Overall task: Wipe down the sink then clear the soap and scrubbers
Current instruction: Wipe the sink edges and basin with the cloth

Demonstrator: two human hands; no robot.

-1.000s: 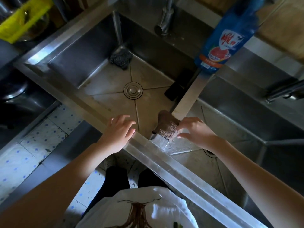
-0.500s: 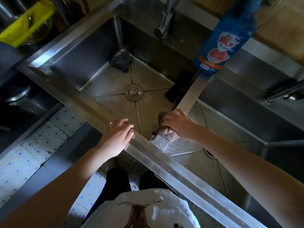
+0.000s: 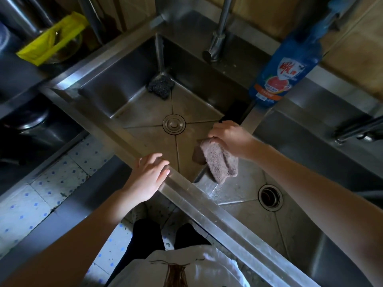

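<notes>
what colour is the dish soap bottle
Blue soap bottle, with a red, white and orange label; head view.

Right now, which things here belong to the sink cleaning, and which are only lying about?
Job: sink; cloth, gripped by the right hand; dark scrubber in the left basin's far corner; blue soap bottle at the divider's far end.
Lying about: yellow bag at upper left; tap over the left basin.
</notes>
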